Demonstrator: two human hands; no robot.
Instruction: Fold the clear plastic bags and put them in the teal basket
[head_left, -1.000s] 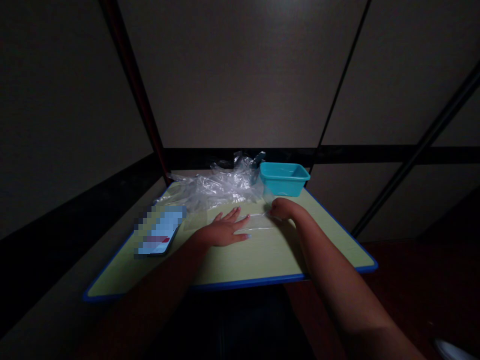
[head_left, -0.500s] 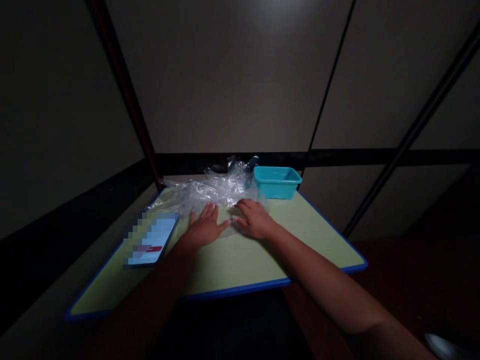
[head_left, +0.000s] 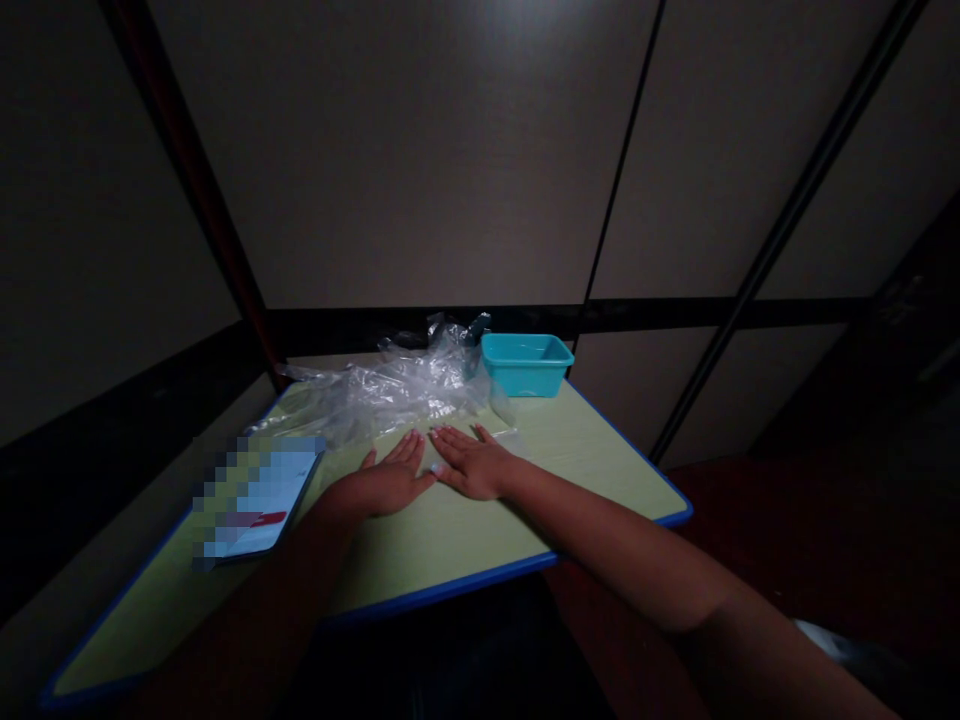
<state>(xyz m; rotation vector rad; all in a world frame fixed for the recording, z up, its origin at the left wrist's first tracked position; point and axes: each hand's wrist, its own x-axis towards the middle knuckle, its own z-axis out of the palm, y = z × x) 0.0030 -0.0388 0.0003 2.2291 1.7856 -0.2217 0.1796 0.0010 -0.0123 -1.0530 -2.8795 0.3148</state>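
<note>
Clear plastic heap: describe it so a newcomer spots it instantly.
Find the blue-edged table, then look toward its far side, by the wall. The clear plastic heap lies left of the turquoise tub and beyond the left hand and right hand. It is crumpled, see-through and shiny, unlike the smooth, solid-coloured tub.

This looks like a dim room in a home, though a small office cannot be ruled out. A small, pale tabletop point(head_left: 600, 470) with a blue rim stands in the corner between the left wall point(head_left: 90, 210) and the back wall point(head_left: 420, 180). The back wall has tall, smooth panels, dark seams and 1 black band point(head_left: 675, 312) across. The floor point(head_left: 720, 510) is dark red. A turquoise tub point(head_left: 527, 378) and crumpled clear plastic point(head_left: 397, 388) look like household goods.
</note>
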